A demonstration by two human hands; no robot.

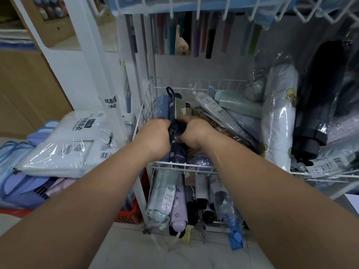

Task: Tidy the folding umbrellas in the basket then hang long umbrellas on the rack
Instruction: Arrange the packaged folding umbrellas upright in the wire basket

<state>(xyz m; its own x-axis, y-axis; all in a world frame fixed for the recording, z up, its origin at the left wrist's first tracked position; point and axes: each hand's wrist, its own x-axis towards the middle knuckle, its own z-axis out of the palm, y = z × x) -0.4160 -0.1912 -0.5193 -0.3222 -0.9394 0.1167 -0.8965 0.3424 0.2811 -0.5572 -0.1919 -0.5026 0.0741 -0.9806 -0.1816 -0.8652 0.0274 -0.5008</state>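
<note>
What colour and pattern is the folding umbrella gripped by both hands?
Dark navy folding umbrella with pale floral prints; head view.

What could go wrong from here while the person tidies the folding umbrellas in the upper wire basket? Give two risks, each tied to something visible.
1. Both the left hand and right hand grip the navy umbrella; its strap loop might snag on the wire basket.
2. The umbrellas beside it, such as the brown umbrella, lie crisscrossed, so pushing it in could shift them.
</note>
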